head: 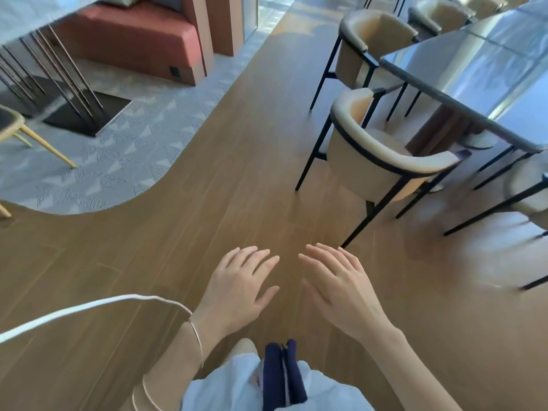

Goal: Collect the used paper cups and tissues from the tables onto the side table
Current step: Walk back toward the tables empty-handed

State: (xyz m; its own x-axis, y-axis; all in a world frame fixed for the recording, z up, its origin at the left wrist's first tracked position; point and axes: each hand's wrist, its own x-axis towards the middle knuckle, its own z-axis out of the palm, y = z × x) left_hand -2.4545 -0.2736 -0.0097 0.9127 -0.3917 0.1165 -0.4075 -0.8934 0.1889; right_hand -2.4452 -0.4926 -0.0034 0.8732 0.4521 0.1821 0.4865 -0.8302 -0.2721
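Note:
My left hand (pixel 237 287) and my right hand (pixel 338 287) hover side by side over the wooden floor, palms down, fingers straight and spread, holding nothing. No paper cup or tissue shows anywhere in the head view. A long glossy grey table (pixel 439 54) runs along the right side; the part of its top that I can see bears nothing.
Beige tub chairs (pixel 382 161) with black legs stand along the table at right. A red sofa (pixel 142 34) sits at the back left beside a table base of thin metal rods (pixel 65 93) on a grey patterned carpet (pixel 124 155). A white cable (pixel 89 307) loops by my left wrist.

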